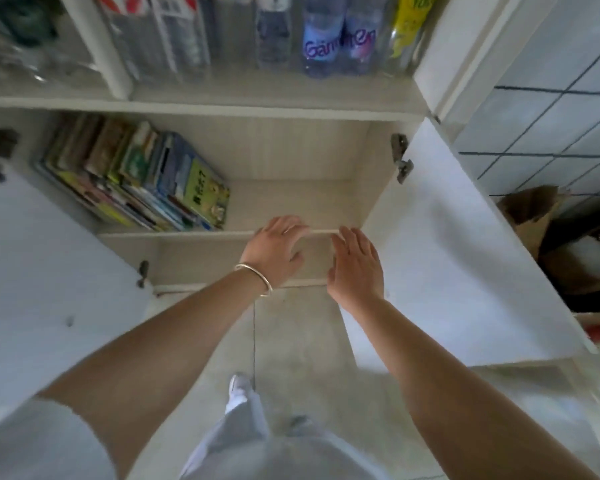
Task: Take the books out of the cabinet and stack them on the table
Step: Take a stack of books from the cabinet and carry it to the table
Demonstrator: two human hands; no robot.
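Observation:
A row of colourful books [136, 174] leans to the left on the left half of a shelf inside the open white cabinet [291, 150]. The right half of that shelf is bare. My left hand [278, 251], with a thin bangle on the wrist, reaches at the shelf's front edge with fingers spread and nothing in it. Beside it my right hand [355, 265] is also open and empty, close to the right door. Both hands are to the right of the books and apart from them. No table is in view.
Both cabinet doors stand open, the left door [42, 271] and the right door [458, 254]. The upper shelf holds water bottles [326, 36] behind glass. A cardboard box [551, 244] sits on the floor at the right by a tiled wall. My shoe [238, 386] is on the tiled floor.

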